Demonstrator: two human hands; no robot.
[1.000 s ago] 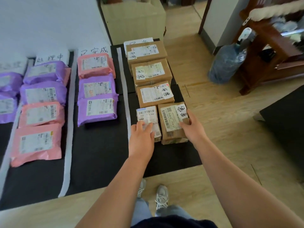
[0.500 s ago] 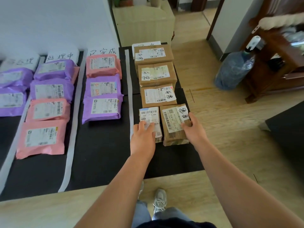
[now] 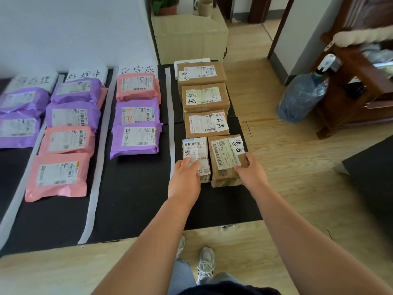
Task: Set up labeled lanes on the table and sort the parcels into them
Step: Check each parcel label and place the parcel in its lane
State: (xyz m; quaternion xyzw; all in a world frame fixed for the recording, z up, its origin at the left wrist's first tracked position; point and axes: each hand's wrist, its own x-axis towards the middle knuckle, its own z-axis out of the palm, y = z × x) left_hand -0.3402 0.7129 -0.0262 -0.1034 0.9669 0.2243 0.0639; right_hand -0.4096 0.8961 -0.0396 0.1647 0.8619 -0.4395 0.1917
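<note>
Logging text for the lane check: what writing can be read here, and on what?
"处理中": second lane sign.
"已完成": third lane sign.
"处理", first character blurred: leftmost lane sign.
"异常": handwritten tags on four cardboard boxes.
"JS K12": near-right cardboard box, gripped by right hand.
"AAA": small taped box under left hand.
Fourth lane sign mostly hidden; mailers' labels too small.

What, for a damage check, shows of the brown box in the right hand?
The brown cardboard box lies flat on the black table, nearest in the rightmost lane. Its top bears a white barcode label and a handwritten slip. The right hand grips its near right edge; a small parcel lies close beside its left.
</note>
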